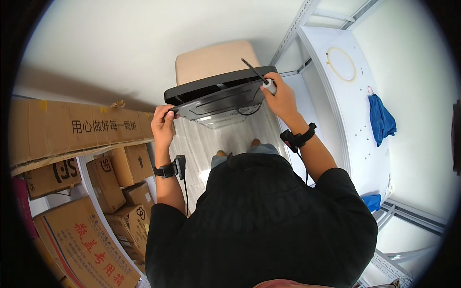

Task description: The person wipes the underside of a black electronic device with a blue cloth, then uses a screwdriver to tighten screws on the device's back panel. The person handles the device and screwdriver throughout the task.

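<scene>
My left hand [163, 126] grips the left edge of a black metal panel [223, 102], thumb on its face. The panel leans at an angle below the dark rim [192, 91] of a boxy appliance with a beige top [216, 56]. At the panel's right end, my right hand [282, 100] is closed around a screwdriver [269, 86]. The screwdriver's handle is pale and its dark shaft points up and to the left. That hand is also against the panel's upper right corner. A black cable [249, 113] loops below the panel's right part.
Cardboard boxes [81, 240] fill a shelf on the left, with a long carton [48, 126] on top. To the right, a white board [331, 57] carries a round hoop [342, 64], small dark pieces and blue cloth [382, 120]. Grey metal rack posts [294, 29] stand beside it.
</scene>
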Demonstrator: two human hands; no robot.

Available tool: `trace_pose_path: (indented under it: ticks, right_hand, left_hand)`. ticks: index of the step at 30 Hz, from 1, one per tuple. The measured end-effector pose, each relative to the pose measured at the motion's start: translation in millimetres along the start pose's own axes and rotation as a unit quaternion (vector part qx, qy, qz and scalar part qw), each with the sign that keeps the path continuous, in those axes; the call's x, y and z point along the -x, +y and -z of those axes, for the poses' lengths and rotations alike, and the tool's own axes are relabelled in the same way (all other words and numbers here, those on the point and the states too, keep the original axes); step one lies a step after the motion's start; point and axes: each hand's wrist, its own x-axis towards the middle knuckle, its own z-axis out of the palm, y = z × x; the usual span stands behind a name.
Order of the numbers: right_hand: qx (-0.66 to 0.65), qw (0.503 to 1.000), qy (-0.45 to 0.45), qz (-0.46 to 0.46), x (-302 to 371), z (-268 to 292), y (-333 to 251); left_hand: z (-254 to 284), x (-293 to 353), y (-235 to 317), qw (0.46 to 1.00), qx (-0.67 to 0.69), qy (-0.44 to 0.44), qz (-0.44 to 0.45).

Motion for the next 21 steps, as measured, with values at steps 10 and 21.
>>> trace_pose_path:
  ticks: [10, 21]
  right_hand:
    - [0.123, 0.987, 0.092, 0.053, 7, 1, -1]
    - [0.055, 0.991, 0.088, 0.084, 17, 4, 15]
  left_hand:
    - [2, 3, -2, 1.000, 0.027, -0.005, 0.009]
    - [7, 11, -6, 0.999, 0.040, -0.012, 0.021]
